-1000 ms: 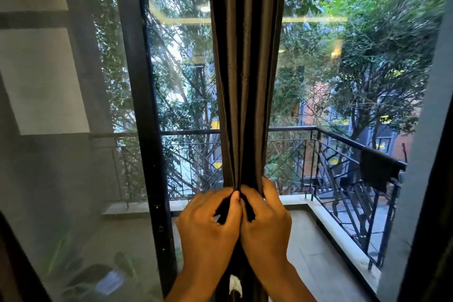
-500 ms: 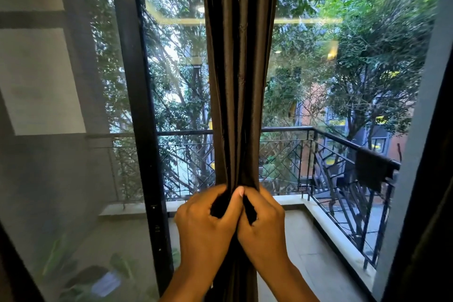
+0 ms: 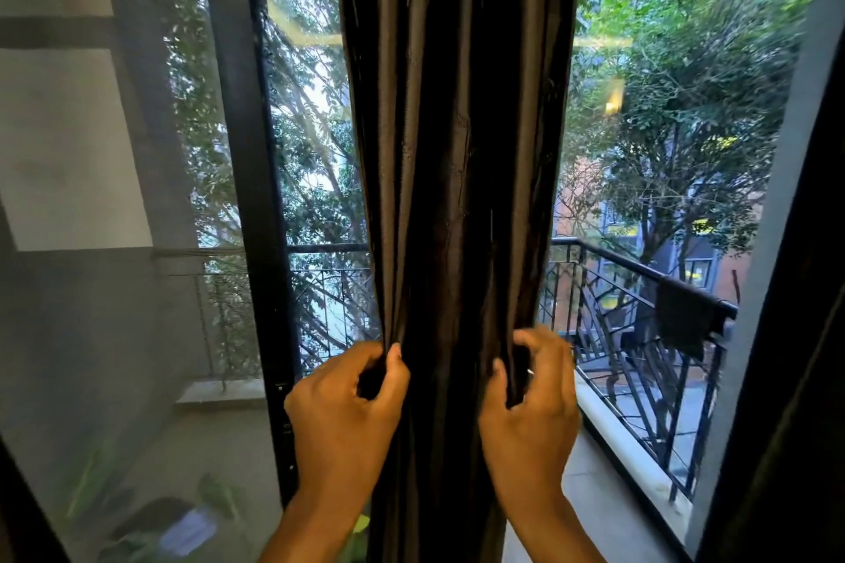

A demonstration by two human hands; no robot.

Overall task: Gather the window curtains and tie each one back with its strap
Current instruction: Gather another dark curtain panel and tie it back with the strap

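Observation:
A dark brown curtain (image 3: 452,128) hangs in folds down the middle of the window. My left hand (image 3: 343,411) grips its left edge, thumb and fingers curled round the fabric. My right hand (image 3: 532,402) grips the right edge at the same height, fingers hooked into a fold. The two hands are apart, with a band of curtain spread between them. No strap is visible. A second dark curtain (image 3: 804,379) shows at the far right edge.
A black window frame post (image 3: 256,197) stands left of the curtain. Behind the glass lie a balcony with a black metal railing (image 3: 640,270), a dark cloth draped over it (image 3: 683,320), and trees.
My hands were pressed together at the curtain's middle; now they have moved apart, left and right, and the gathered curtain has widened between them.

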